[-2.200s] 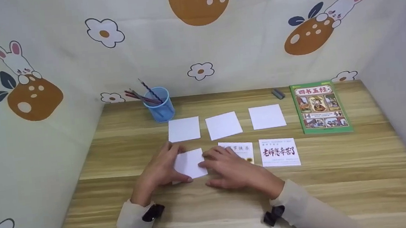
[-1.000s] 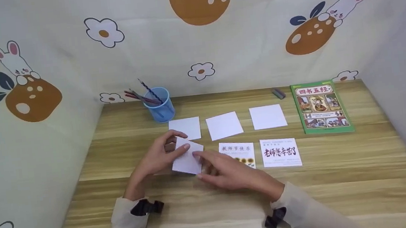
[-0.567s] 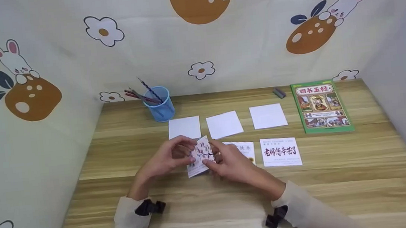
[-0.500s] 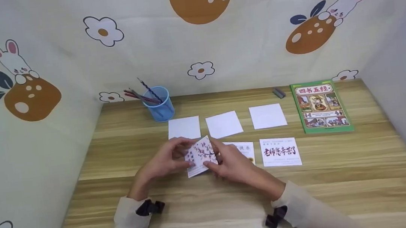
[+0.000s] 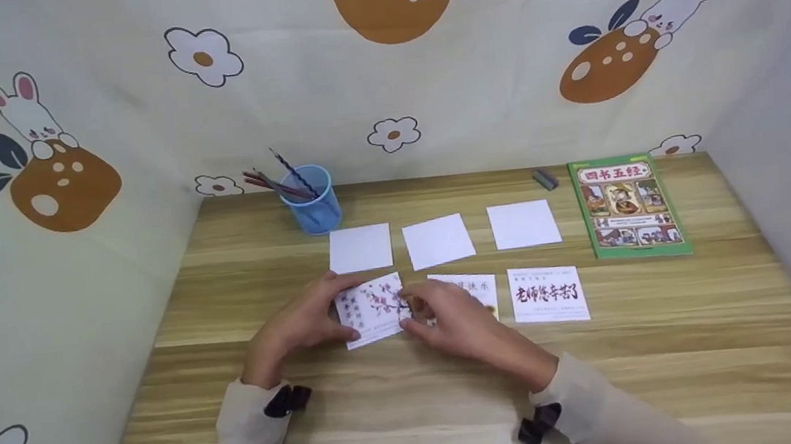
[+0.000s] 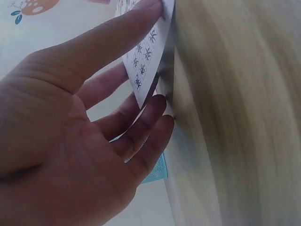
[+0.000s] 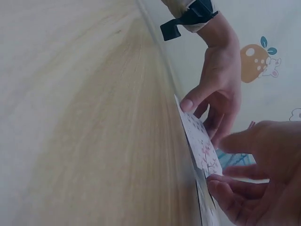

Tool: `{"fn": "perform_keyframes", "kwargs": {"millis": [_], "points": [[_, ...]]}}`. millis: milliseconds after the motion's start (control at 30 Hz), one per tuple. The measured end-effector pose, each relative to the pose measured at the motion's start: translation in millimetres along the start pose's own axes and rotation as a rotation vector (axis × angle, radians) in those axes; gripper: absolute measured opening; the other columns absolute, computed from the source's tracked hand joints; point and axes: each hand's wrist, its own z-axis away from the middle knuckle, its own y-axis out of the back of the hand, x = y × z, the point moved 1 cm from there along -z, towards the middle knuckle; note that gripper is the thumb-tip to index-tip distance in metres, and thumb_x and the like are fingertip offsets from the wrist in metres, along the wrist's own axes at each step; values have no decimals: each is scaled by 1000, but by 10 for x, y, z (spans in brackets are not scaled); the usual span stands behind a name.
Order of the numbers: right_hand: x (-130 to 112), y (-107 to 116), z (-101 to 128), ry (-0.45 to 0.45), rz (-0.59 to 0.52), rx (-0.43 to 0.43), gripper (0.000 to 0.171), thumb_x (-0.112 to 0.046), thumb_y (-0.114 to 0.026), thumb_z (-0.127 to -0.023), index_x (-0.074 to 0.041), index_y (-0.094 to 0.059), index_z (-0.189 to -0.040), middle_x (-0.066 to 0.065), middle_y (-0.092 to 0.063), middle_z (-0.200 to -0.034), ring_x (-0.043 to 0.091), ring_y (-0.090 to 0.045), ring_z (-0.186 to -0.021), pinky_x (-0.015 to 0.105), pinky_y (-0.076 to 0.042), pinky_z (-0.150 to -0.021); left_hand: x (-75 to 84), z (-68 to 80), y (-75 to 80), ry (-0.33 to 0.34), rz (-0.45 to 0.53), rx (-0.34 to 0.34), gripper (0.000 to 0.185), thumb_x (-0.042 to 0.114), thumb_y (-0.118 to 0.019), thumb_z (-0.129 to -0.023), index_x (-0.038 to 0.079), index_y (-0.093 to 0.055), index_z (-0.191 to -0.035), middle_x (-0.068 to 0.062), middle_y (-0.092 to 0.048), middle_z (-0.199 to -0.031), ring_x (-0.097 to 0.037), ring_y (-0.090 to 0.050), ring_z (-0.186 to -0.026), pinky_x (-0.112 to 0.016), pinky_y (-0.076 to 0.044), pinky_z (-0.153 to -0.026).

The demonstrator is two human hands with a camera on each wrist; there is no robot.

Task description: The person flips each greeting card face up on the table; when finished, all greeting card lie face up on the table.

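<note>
A square printed card (image 5: pixel 379 312) with pink blossom branches and dark writing lies close over the table, tilted slightly. My left hand (image 5: pixel 303 320) holds it at its left edge, the thumb over the printed face and the fingers at the far edge and beneath in the left wrist view. My right hand (image 5: pixel 457 318) has curled fingertips and thumb at its right edge. That hand partly covers a second printed card (image 5: pixel 479 285). To its right lies a third card (image 5: pixel 549 294) with bold dark-red writing. Three blank white cards (image 5: pixel 360 248) form a row behind.
A blue pen cup (image 5: pixel 317 212) with several pencils stands at the back left of the wooden table (image 5: pixel 415 411). At the back right lie a green-bordered book (image 5: pixel 629 208) and a small dark grey block (image 5: pixel 545 179). Patterned cloth walls enclose the table's back and sides.
The card lay blank side up, was lifted and turned between both hands, and now shows its blossom print. It has come down lower and flatter, slightly leftward.
</note>
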Motion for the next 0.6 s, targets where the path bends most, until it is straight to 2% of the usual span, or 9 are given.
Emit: {"fn": "perform_keyframes", "kwargs": {"millis": [167,300,400,600], "points": [[-20,-92,48,79,70,-34,27,-30,-81,-97,-13,-81,-118,6,-74,-124,24,-65,-117,42,-58,-104,-35,14,23,-40,23,-34,87,3,-88,-86,29,-53,-161,-15,-55,-151,-33,-56,-132,-58,-49,-117],[-36,-127,75,125,116,-62,28,-31,-81,-97,-14,-81,-119,8,-71,-138,27,-63,-131,45,-52,-116,-50,13,31,-63,22,-45,81,-1,-84,-86,25,-57,-158,-17,-50,-154,-37,-52,-139,-60,-46,-120],[-50,-139,83,155,147,-86,29,-32,-80,-98,-15,-81,-121,8,-70,-141,26,-62,-134,45,-50,-119,-54,18,37,-83,15,-51,73,-2,-82,-85,17,-62,-153,-19,-47,-158,-41,-47,-147,-63,-42,-124],[-79,-139,89,172,156,-119,29,-34,-78,-99,-16,-82,-121,6,-72,-140,24,-62,-132,47,-50,-118,-75,13,36,-74,-2,-56,70,-4,-81,-82,15,-66,-148,-18,-48,-157,-41,-45,-148,-62,-40,-126]]}}
